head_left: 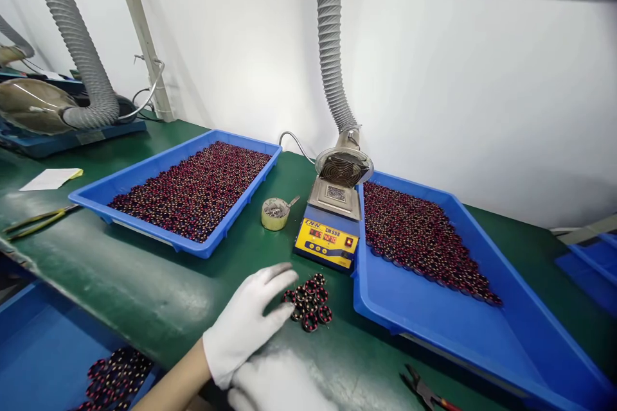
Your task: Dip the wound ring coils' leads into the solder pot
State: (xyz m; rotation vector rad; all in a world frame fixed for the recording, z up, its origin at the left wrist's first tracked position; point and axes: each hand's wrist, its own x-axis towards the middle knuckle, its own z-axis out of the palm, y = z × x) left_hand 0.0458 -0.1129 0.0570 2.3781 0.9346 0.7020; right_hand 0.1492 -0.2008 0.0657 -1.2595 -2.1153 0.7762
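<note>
1. black, pink-dotted rings (310,298) lie flat in a loose cluster, their round faces up; the cluster tapers toward the far side.
2. the white-gloved left hand (250,316) points far right, thumb and fingers parted by a moderate gap at the cluster's left edge; whether the thumb tip touches a ring or hovers, i cannot tell.
3. the rings sit just right of those fingertips, on the green table (202,292).
4. the right hand (282,385), also gloved, is blurred at the near edge, just nearer than the left wrist; its grip cannot be told.
5. beyond the rings stands a yellow-fronted heating unit (326,241), a round fan hood (344,167) above its far end; left of it, a small cup (274,221).
6. blue trays of similar rings flank these: left tray (208,249), right tray (424,308).
7. pliers (424,392) lie near right.
</note>
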